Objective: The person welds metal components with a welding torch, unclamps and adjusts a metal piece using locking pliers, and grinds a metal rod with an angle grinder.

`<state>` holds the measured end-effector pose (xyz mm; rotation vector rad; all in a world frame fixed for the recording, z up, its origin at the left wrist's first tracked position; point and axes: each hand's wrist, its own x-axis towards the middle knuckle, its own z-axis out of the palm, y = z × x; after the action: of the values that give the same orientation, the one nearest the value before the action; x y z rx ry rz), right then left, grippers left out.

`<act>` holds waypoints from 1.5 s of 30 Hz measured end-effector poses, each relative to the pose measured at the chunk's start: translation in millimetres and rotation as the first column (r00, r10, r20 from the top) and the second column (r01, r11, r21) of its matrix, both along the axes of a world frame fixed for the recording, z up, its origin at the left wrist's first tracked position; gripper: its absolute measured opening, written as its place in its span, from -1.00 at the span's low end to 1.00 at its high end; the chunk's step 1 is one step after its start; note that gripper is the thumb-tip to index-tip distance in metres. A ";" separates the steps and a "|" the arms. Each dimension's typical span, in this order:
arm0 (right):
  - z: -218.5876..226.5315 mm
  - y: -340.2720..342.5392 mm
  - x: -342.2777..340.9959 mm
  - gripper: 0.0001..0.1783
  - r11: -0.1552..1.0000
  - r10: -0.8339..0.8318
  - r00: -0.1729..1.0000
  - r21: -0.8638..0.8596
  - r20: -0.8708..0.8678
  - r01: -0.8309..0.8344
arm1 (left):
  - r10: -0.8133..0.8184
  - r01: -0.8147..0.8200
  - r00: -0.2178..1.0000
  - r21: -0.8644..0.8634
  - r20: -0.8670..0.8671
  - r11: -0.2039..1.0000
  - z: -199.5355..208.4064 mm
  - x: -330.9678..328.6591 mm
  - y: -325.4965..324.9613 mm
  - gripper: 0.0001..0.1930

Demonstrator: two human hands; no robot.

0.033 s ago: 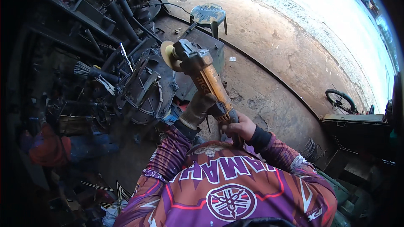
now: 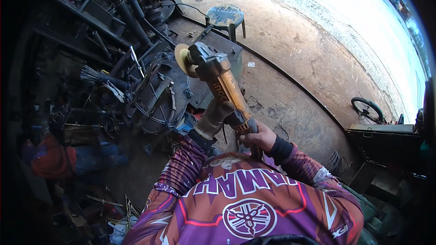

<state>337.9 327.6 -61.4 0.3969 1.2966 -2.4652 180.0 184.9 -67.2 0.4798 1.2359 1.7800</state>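
Note:
An orange and dark angle grinder (image 2: 227, 91) is held up in front of my chest, its head pointing away and to the left. A pale yellowish disc (image 2: 182, 60) is fitted at its head, touching nothing that I can see. My left hand (image 2: 214, 117), in a worn grey-brown glove, is wrapped round the grinder's body. Farther back, my bare right hand (image 2: 261, 137) grips its rear end near the jersey. Beyond the disc stands a dark metal-topped workbench (image 2: 213, 47).
Left of the grinder lies a cluttered heap of metal rods and round parts (image 2: 154, 102). A worn round stool (image 2: 225, 16) stands past the bench. Another person in a red top (image 2: 54, 159) is at the left. A wheel (image 2: 368, 109) lies at the right, near a dark metal box (image 2: 381, 140).

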 end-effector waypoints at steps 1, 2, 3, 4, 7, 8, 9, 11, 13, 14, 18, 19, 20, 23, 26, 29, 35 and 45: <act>-1.7 2.3 1.7 -0.45 1.000 0.005 1.000 0.005 -0.004 -0.005 | -0.002 0.000 0.996 -0.029 -0.084 1.000 -5.5 -1.5 0.0 -0.19; 0.6 3.3 2.2 -0.36 0.999 0.006 0.999 0.040 -0.046 -0.004 | 0.004 -0.007 0.996 -0.030 -0.085 1.000 -2.7 0.2 1.5 -0.19; 1.6 4.6 2.7 -0.26 0.997 0.007 0.996 0.076 -0.089 0.000 | 0.027 -0.027 0.994 -0.002 -0.106 1.000 -0.3 3.0 4.5 -0.24; -2.3 6.9 3.5 -0.26 0.997 0.012 0.996 0.076 -0.090 -0.005 | 0.049 -0.046 0.991 0.026 -0.125 0.999 3.2 4.5 6.5 -0.28; -18.1 22.4 4.8 0.00 0.947 -0.057 0.975 0.296 -0.216 0.121 | -0.013 0.005 0.977 -0.036 -0.211 0.999 18.2 4.0 8.8 -0.36; -21.4 33.4 -1.1 0.06 0.820 -0.118 0.935 0.499 -0.335 0.282 | -0.017 0.008 0.977 -0.040 -0.214 0.999 18.3 3.8 10.7 -0.36; -20.8 42.3 -8.1 0.14 0.623 -0.142 0.881 0.650 -0.452 0.435 | -0.053 0.023 0.949 -0.100 -0.311 0.995 16.1 5.1 11.9 -0.39; -9.4 60.5 -43.0 0.09 0.536 -0.004 0.846 0.713 -0.533 0.452 | -0.101 0.037 0.911 -0.164 -0.400 0.986 13.3 12.4 15.4 -0.42; 12.4 55.7 -62.2 0.04 0.442 0.147 0.793 0.756 -0.592 0.482 | -0.113 0.035 0.930 -0.221 -0.350 0.975 18.5 24.4 21.0 -0.48; 24.1 50.8 -67.2 0.01 0.718 0.047 0.867 0.620 -0.496 0.316 | -0.124 0.052 0.929 -0.209 -0.348 0.976 19.1 25.3 26.9 -0.48; 30.4 44.9 -68.7 -0.29 0.920 -0.102 0.917 0.314 -0.385 0.234 | -0.241 0.108 0.766 -0.250 -0.596 0.962 26.2 18.7 34.4 -0.60; 26.6 45.2 -68.3 -0.37 0.925 -0.137 0.899 0.272 -0.415 0.267 | -0.304 0.175 0.779 -0.274 -0.549 0.946 28.0 16.7 33.5 -0.61; 23.6 45.5 -68.9 -0.37 0.929 -0.132 0.905 0.267 -0.405 0.255 | -0.301 0.169 0.787 -0.280 -0.539 0.945 25.2 20.3 26.4 -0.61; 13.9 62.7 -67.6 -0.47 0.877 -0.267 0.872 0.272 -0.411 0.397 | 0.031 -0.108 0.794 -0.091 -0.607 0.990 19.0 25.9 -2.3 -0.64; 4.0 89.1 -52.2 -0.49 0.866 -0.197 0.909 0.370 -0.368 0.337 | -0.278 -0.226 0.586 -0.483 -0.761 0.846 36.7 7.8 -43.8 -0.71; 17.0 90.7 -33.4 -0.51 0.788 -0.114 0.933 0.540 -0.341 0.294 | -0.277 -0.307 0.295 -0.365 -0.915 0.879 78.5 1.9 -52.0 -0.72; -0.4 81.4 -10.7 -0.48 0.806 -0.004 0.984 0.582 -0.176 0.107 | -0.295 -0.311 -0.112 -0.248 -0.949 0.917 103.7 -3.9 -61.6 -0.74; -29.7 73.7 -5.8 -0.43 0.773 0.003 0.993 0.631 -0.118 0.072 | -0.388 -0.468 -0.091 -0.304 -0.917 0.830 102.6 -36.4 -88.8 -0.63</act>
<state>332.1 401.3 -91.1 0.4394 2.1871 -2.0223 143.6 96.1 35.4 1.6476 2.7740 0.5385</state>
